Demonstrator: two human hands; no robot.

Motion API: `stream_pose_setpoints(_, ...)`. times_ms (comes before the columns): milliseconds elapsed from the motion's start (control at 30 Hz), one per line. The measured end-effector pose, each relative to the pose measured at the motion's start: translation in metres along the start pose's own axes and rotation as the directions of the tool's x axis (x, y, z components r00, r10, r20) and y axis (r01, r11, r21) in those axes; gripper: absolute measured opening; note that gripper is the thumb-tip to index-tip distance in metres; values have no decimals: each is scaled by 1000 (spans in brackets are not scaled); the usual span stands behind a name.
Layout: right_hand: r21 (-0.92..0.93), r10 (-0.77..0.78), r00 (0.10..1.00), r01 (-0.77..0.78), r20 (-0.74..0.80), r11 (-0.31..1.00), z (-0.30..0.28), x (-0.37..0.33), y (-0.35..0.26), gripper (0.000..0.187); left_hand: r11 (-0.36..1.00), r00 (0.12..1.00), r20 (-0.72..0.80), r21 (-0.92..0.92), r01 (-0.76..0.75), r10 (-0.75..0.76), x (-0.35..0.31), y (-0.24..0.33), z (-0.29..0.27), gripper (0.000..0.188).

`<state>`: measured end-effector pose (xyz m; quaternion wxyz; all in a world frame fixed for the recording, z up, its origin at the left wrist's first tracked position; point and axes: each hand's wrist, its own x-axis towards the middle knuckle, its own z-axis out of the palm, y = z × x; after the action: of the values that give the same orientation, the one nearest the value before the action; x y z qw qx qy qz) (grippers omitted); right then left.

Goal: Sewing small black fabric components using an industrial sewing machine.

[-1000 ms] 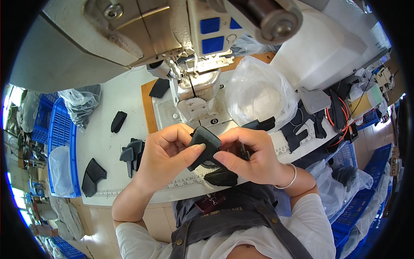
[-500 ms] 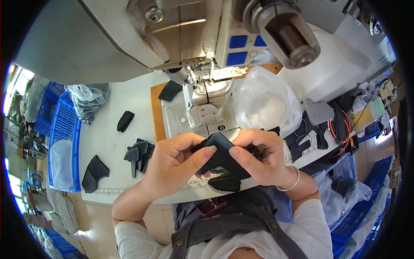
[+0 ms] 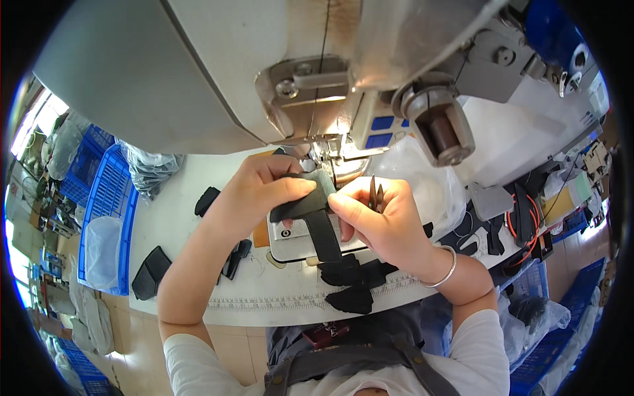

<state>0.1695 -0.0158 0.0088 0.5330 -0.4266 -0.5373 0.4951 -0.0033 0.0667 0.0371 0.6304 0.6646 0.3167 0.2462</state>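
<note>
My left hand is closed, thumb on top, on a black fabric piece with a broad upper part and a narrow strip hanging toward me. At that piece's right edge, the thumb and fingers of my right hand are pinched together. Dark pointed blades of thread snips stick up from my right hand; their handles are hidden in it. Both hands are just in front of the sewing machine's lit needle area. Below them, more black fabric pieces lie near the table's front edge.
The sewing machine head hangs over the far side, with a thread bobbin at its right. A clear plastic bag sits right of my hands. Dark pieces lie at left, beside a blue crate.
Both hands have moved away from me toward the needle area, and the fabric piece is turned so its strip hangs down. The snips' blades now show. The whole view has shifted.
</note>
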Motion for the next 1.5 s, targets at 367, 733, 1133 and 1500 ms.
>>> stream_pose_setpoints(367,90,-20,993,30,-114,995,6,8,2,16,996,997,-44,-59,64,-66,17,8,-8,14)
stream_pose_setpoints(733,62,11,994,-5,-107,998,5,8,1,16,998,999,-27,-53,17,-18,16,7,-8,11)
stream_pose_setpoints(1133,125,7,988,13,-155,992,11,6,4,18,996,997,-12,-48,-71,71,18,5,-11,10)
stream_pose_setpoints(1500,153,19,991,2,-134,988,10,4,6,16,999,998,61,-40,4,-2,18,-1,-17,14)
